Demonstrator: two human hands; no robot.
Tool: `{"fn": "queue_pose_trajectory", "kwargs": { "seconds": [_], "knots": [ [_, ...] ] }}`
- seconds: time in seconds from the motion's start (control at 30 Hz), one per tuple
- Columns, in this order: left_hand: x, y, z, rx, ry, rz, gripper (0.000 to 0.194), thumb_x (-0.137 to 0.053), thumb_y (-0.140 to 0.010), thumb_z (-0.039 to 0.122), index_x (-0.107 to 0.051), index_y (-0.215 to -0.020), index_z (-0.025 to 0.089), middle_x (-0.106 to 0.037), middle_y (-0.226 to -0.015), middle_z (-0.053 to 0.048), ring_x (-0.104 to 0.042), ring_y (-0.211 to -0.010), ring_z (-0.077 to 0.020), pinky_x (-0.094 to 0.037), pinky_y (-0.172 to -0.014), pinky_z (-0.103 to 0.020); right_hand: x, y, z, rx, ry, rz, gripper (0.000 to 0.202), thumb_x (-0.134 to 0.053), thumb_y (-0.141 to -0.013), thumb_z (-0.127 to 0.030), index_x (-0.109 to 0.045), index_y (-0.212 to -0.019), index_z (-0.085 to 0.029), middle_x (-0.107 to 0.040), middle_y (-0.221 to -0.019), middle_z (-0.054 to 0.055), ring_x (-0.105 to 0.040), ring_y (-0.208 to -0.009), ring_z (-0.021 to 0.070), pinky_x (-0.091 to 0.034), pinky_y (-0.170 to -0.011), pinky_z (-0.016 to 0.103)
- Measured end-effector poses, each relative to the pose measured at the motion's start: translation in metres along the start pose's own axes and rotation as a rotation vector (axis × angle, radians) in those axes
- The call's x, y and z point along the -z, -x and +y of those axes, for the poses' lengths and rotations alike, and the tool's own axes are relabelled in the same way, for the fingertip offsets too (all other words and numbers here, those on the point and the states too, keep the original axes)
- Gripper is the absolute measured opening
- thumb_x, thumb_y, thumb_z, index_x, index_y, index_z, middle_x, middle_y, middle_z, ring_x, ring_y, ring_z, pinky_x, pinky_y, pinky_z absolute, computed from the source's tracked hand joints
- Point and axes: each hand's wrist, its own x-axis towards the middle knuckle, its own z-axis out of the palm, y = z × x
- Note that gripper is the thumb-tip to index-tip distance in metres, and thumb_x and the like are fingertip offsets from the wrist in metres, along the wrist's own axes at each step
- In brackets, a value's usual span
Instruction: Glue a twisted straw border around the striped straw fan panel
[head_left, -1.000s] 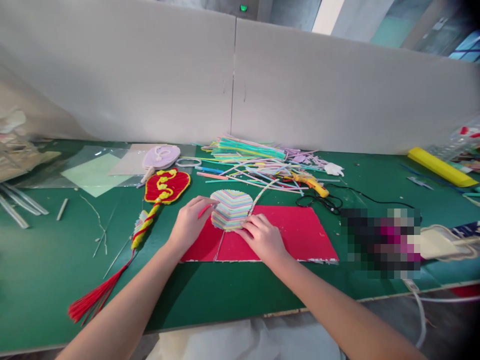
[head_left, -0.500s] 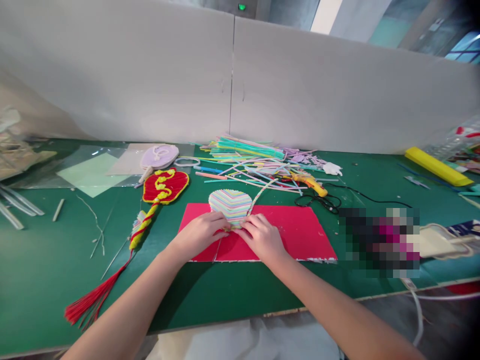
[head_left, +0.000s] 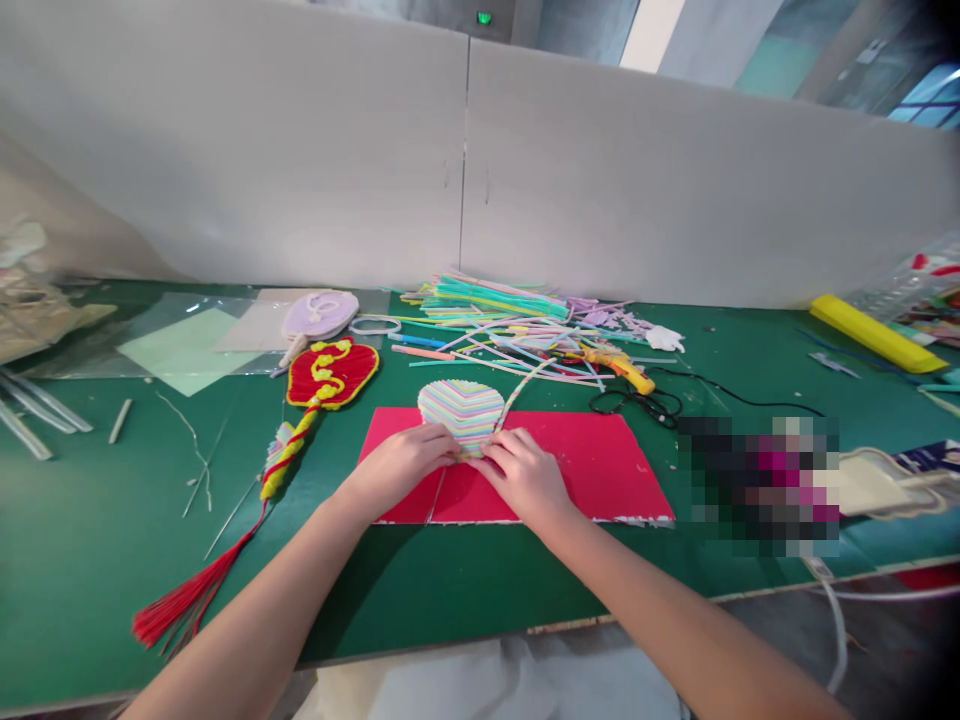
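The left hand (head_left: 405, 462) and the right hand (head_left: 531, 475) are close together, fingers (head_left: 441, 443) pinching the bottom edge of the round stripy piece (head_left: 461, 410), which is over the red board (head_left: 600, 465) on the green tabletop (head_left: 450, 585), near a messy pile of colourful strips (head_left: 499, 297) and a red and yellow fan (head_left: 351, 378).

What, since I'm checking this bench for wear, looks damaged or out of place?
The red board under the striped piece looks worn: pale, ragged patches show along its near edge, clearest toward the right corner. Farther back, loose strips lie crisscrossed in an untidy heap.
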Motion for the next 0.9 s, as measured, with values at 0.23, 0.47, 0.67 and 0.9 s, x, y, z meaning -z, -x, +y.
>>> {"fn": "queue_pose_trajectory", "kwargs": {
  "seconds": [0.23, 0.47, 0.67, 0.9],
  "knots": [
    [0.0, 0.002, -0.004, -0.071, 0.001, 0.02, 0.025, -0.041, -0.093, 0.017, -0.067, -0.093, 0.015, -0.067, -0.094, -0.009, -0.064, -0.082, -0.0155, -0.053, -0.074, -0.025, -0.001, 0.0, 0.0, -0.002, -0.002, -0.011, 0.019, -0.06, -0.088, -0.035, -0.07, -0.082, -0.019, -0.068, -0.08, 0.006, -0.059, -0.081, 0.017, -0.048, -0.064, 0.025],
    [-0.001, 0.002, -0.007, -0.095, 0.009, 0.025, 0.027, -0.039, -0.094, 0.016, -0.066, -0.096, 0.015, -0.068, -0.097, -0.009, -0.064, -0.085, -0.0162, -0.053, -0.077, -0.026, -0.002, 0.0, 0.0, 0.0, 0.0, 0.004, 0.022, -0.058, -0.089, -0.035, -0.071, -0.08, -0.02, -0.068, -0.08, 0.006, -0.059, -0.08, 0.0169, -0.047, -0.061, 0.025],
    [-0.003, 0.002, -0.01, -0.105, 0.0, 0.025, 0.027, -0.039, -0.095, 0.017, -0.066, -0.095, 0.015, -0.067, -0.097, -0.01, -0.064, -0.085, -0.016, -0.052, -0.076, -0.025, -0.001, 0.0, 0.0, 0.006, 0.008, 0.017, 0.026, -0.056, -0.09, -0.036, -0.07, -0.077, -0.019, -0.068, -0.079, 0.005, -0.058, -0.078, 0.0166, -0.045, -0.058, 0.025],
    [-0.005, 0.002, -0.011, -0.044, 0.04, 0.018, 0.024, -0.041, -0.095, 0.018, -0.065, -0.094, 0.016, -0.067, -0.094, -0.008, -0.063, -0.085, -0.0155, -0.051, -0.076, -0.025, 0.0, -0.001, 0.0, 0.011, 0.006, 0.026, 0.026, -0.056, -0.09, -0.036, -0.07, -0.076, -0.019, -0.067, -0.079, 0.005, -0.058, -0.078, 0.0165, -0.045, -0.059, 0.025]
  ]
}}
